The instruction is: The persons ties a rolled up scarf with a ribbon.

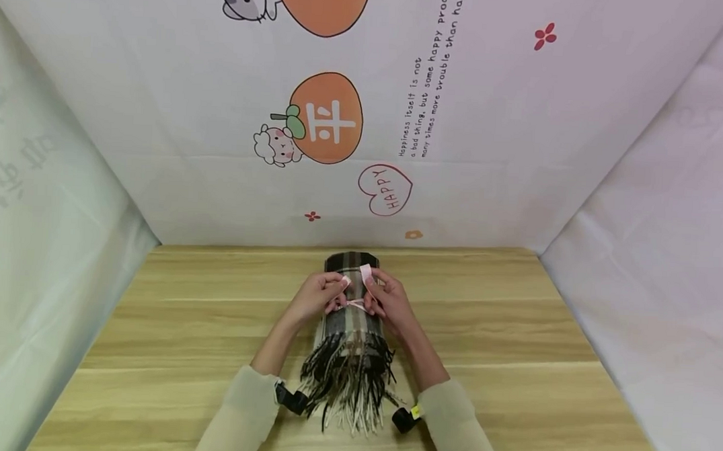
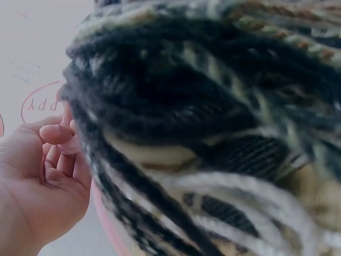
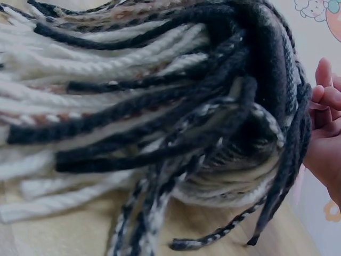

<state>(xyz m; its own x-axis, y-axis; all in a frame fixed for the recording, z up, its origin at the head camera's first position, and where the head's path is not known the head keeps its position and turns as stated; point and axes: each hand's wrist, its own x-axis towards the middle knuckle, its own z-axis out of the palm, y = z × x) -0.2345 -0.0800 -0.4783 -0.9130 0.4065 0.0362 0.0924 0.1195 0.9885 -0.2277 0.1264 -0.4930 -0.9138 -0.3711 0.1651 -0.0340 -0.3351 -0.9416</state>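
Observation:
A plaid scarf [image 1: 350, 324] in black, grey, beige and brown lies rolled up on the table, its fringe [image 1: 354, 393] spread towards me. Round its middle runs a pink ribbon [image 1: 355, 304], crossed on top of the roll. My left hand [image 1: 314, 297] pinches one ribbon end between thumb and forefinger, at the roll's left side. On the right, my right hand [image 1: 394, 306] pinches the other end, which sticks up above the fingers. In both wrist views the fringe strands [image 2: 234, 80] [image 3: 160, 112] fill most of the picture and hide part of the hands.
The wood-grain table [image 1: 199, 339] extends on both sides of the scarf. A white printed sheet [image 1: 492, 157] stands upright behind it, close to the scarf's far end. Pale sheets [image 1: 54, 192] enclose the left and right sides. Small black cameras [image 1: 406, 420] are worn at the wrists.

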